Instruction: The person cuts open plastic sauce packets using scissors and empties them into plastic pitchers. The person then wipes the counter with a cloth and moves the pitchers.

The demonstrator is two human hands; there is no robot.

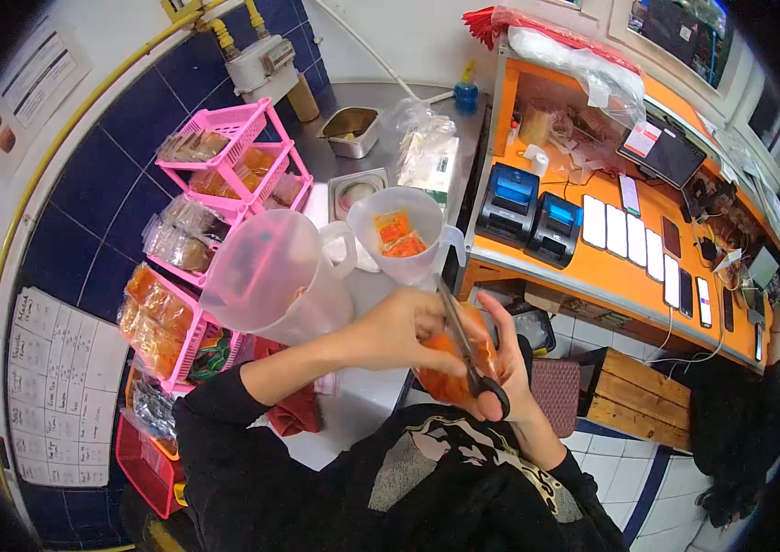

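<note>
In front of my chest, my left hand (394, 333) is closed, its thumb and fingers pinching an orange-filled clear plastic packet (445, 379). My right hand (511, 377) holds dark-handled scissors (455, 317) against the same packet, blades pointing up and away from me. Part of the right-hand grip is hidden behind the packet. Just beyond the blades stands a translucent plastic jug (417, 269) with several small orange packets (399, 235) inside. A larger translucent jug (265, 285) is left of it, near my left forearm.
Pink stacked baskets (241, 138) with bagged food line the left wall. Metal containers (350, 129) sit on the steel counter (325, 97). On the right, an orange desk (546, 241) bears two printers (508, 202) and several phones (636, 241). A red cloth (296, 405) lies near my left arm.
</note>
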